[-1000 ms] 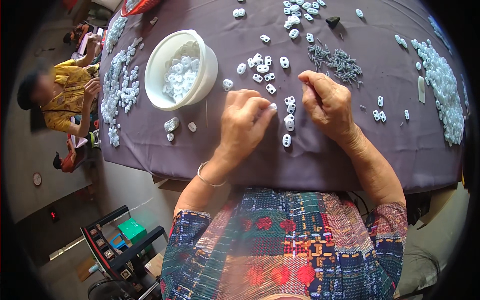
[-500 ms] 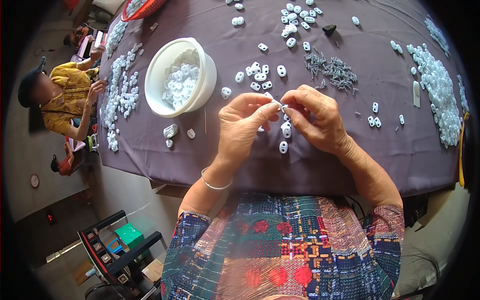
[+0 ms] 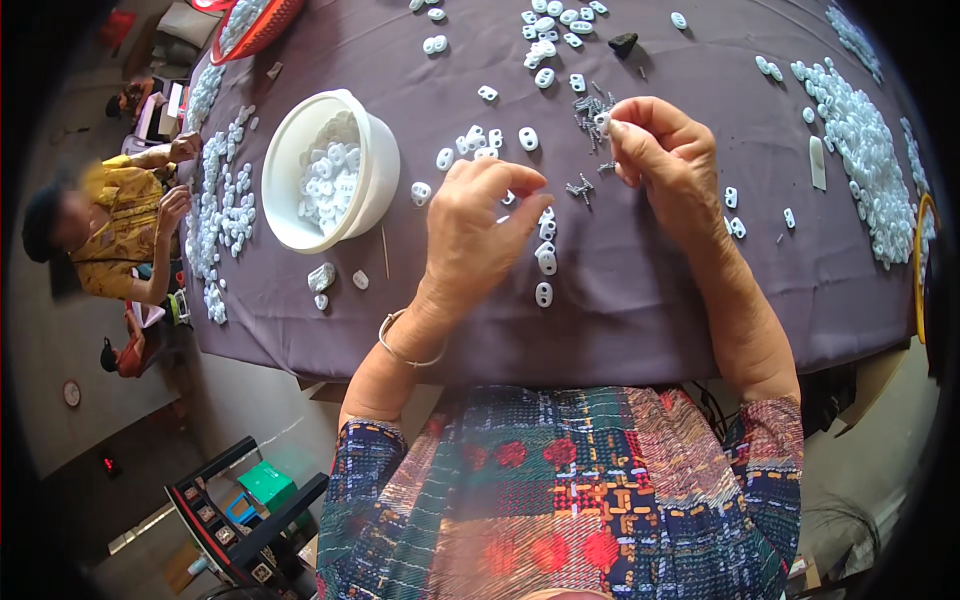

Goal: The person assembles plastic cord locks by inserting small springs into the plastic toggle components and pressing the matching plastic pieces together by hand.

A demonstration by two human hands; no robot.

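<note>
My left hand (image 3: pixel 480 225) hovers over the near middle of the table, thumb and forefinger curved apart with a gap between the tips. A short line of white two-hole plastic pieces (image 3: pixel 544 294) lies just right of its thumb. My right hand (image 3: pixel 665 165) is farther out, its thumb and forefinger pinched on a small white plastic piece (image 3: pixel 602 121). That hand is over a pile of small grey screws (image 3: pixel 585 108) and covers part of it. A few screws (image 3: pixel 580 188) lie apart, between my hands.
A white tub (image 3: pixel 380 170) of white pieces stands at left, near a red basket (image 3: pixel 262 40). Heaps of white pieces (image 3: pixel 865 160) line the right side. A dark stone (image 3: pixel 623 44) lies beyond the screws. Across the left edge sits a person in yellow (image 3: pixel 115 230).
My hands were together over the line of white pieces; they have parted. My right hand has moved away and right to the screws, and my left thumb and forefinger have opened. The view has shifted slightly.
</note>
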